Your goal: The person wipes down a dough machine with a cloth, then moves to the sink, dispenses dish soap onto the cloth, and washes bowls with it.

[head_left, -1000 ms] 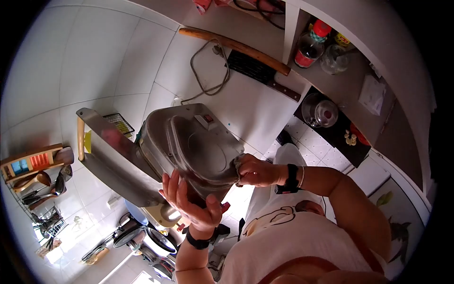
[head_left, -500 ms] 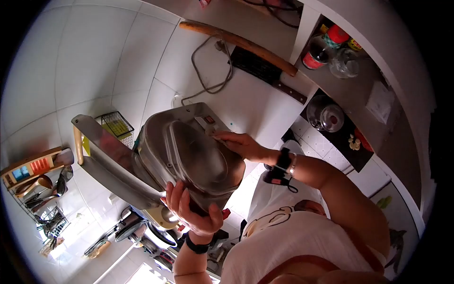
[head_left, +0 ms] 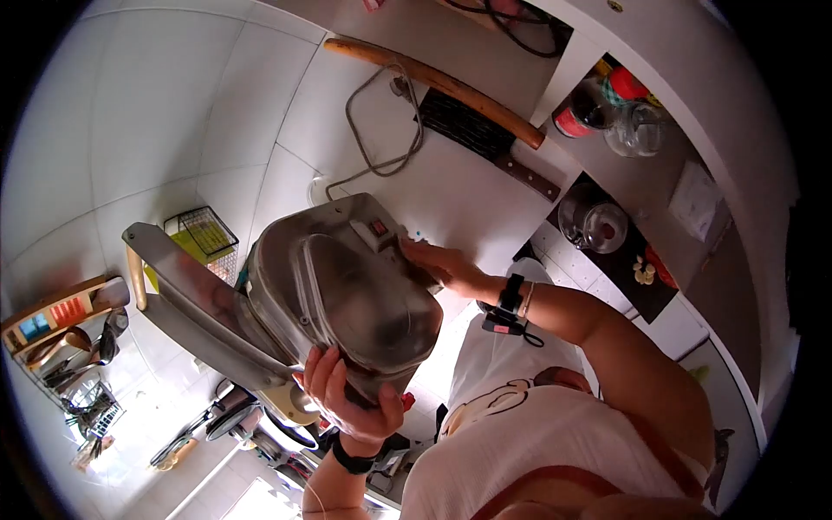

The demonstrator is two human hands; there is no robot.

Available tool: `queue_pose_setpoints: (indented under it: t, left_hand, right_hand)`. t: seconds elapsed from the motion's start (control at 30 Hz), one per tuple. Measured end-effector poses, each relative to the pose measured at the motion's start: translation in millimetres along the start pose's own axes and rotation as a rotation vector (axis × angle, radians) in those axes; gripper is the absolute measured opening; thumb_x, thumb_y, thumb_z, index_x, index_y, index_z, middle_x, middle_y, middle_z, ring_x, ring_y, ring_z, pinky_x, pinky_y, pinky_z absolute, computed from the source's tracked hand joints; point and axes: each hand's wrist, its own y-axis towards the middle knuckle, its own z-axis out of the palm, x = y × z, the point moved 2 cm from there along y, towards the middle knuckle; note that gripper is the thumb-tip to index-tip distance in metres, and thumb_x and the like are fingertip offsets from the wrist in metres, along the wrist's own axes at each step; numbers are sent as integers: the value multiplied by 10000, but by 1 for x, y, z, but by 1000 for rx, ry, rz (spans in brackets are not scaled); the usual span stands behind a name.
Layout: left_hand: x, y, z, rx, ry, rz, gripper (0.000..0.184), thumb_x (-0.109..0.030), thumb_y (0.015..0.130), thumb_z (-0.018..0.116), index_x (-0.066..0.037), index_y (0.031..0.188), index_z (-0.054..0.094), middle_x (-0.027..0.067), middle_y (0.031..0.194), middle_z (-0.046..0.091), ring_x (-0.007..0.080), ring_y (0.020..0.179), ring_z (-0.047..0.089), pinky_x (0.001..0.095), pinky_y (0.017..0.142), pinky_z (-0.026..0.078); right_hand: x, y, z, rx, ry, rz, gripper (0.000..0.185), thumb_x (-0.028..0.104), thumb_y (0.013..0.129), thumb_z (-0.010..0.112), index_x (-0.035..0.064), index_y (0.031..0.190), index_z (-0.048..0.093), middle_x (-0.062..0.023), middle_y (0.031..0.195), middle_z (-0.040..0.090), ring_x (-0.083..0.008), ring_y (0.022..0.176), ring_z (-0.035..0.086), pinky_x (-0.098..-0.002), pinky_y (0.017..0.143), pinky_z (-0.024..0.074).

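A stainless-steel electric machine (head_left: 373,303) with a rocker switch (head_left: 379,229) fills the middle of the view, tilted. A long metal chute or arm (head_left: 208,321) with a wooden handle (head_left: 136,276) sticks out from its left. My left hand (head_left: 351,403) cups the machine's lower edge, fingers lying up against the metal. On the opposite side, just beside the switch, my right hand (head_left: 446,269) grips the casing; its fingertips are partly hidden behind the edge. A grey power cord (head_left: 390,165) trails from behind the machine.
On the counter (head_left: 468,204) lie a cleaver (head_left: 468,130) and a long wooden stick (head_left: 433,78). Jars (head_left: 637,130) stand on a shelf at right, with a glass pot (head_left: 598,224) and garlic cloves (head_left: 644,270) below. A wire basket (head_left: 208,234) and utensil rack (head_left: 65,321) are at left.
My right hand has slid off the switch panel toward the casing's edge, so the switch shows more fully. The machine has shifted slightly left in view. My left hand keeps its hold.
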Motion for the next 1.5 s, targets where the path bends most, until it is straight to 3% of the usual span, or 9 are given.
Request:
queue_pose_setpoints:
  t: [0.13, 0.17, 0.3, 0.4, 0.5, 0.73, 0.97, 1.17, 1.5]
  left_hand:
    - [0, -2, -1, 18, 14, -15, 526, -410, 862, 454, -44, 1232, 381, 141, 1203, 462, 317, 1195, 404, 475, 1034, 254]
    - [1, -1, 0, 15, 13, -15, 526, -410, 862, 454, -44, 1232, 381, 141, 1203, 462, 317, 1195, 404, 475, 1034, 254]
    - [0, -1, -1, 32, -29, 8, 501, -316, 831, 503, 6, 1195, 383, 188, 1196, 457, 359, 1177, 392, 468, 1003, 255]
    - [-3, -1, -3, 27, -16, -13, 506, -360, 851, 472, -16, 1211, 385, 165, 1206, 459, 339, 1184, 398, 471, 1018, 248]
    - [-1, 1, 0, 18, -11, -29, 514, -397, 866, 452, -37, 1228, 388, 142, 1215, 461, 318, 1192, 405, 475, 1034, 236]
    - [-2, 0, 0, 6, -31, -27, 501, -363, 857, 478, -36, 1226, 390, 146, 1197, 470, 325, 1181, 412, 470, 1031, 235]
    - [-2, 1, 0, 4, -19, -19, 481, -342, 846, 482, -41, 1211, 398, 149, 1181, 480, 323, 1166, 426, 468, 1026, 245]
    - [-1, -2, -1, 15, -27, -14, 494, -326, 827, 507, -43, 1215, 391, 147, 1197, 470, 322, 1181, 410, 467, 1038, 222]
    - [-4, 3, -3, 13, -6, -8, 491, -264, 767, 556, -10, 1166, 426, 171, 1161, 492, 349, 1129, 445, 450, 971, 304]
  right_hand:
    - [-1, 2, 14, 7, 301, 116, 505, -123, 856, 433, 80, 1319, 432, -89, 1420, 349, -217, 1303, 342, -323, 1097, 287]
    - [40, 6, 11, 79, -294, -128, 543, -150, 811, 449, 74, 1305, 449, -82, 1401, 383, -239, 1298, 355, -332, 1098, 290]
    - [37, 17, 2, 154, -158, -167, 488, -93, 832, 474, 91, 1285, 478, -75, 1393, 395, -237, 1289, 370, -328, 1075, 325]
    - [-4, 8, 5, 27, 389, 154, 419, -38, 894, 441, 98, 1289, 474, -74, 1379, 416, -225, 1270, 396, -318, 1057, 345]
    - [0, 25, -4, -74, -159, 107, 414, 6, 912, 461, 90, 1317, 436, -107, 1346, 454, -235, 1243, 428, -320, 1053, 328]
    - [-14, 134, -9, 29, 129, 102, 403, 47, 921, 458, 78, 1321, 425, -116, 1384, 406, -227, 1294, 361, -311, 1085, 262]
    - [51, 148, -13, 304, -158, -247, 391, 96, 955, 425, 104, 1345, 403, -83, 1409, 377, -188, 1292, 357, -295, 1068, 290]
    - [77, 89, -21, 410, -540, -374, 737, -201, 657, 420, 63, 1344, 395, -126, 1427, 330, -276, 1329, 299, -361, 1098, 263]
    - [70, 91, -6, 237, -538, -170, 689, -158, 718, 453, 36, 1368, 337, -154, 1432, 301, -292, 1343, 265, -384, 1107, 228]
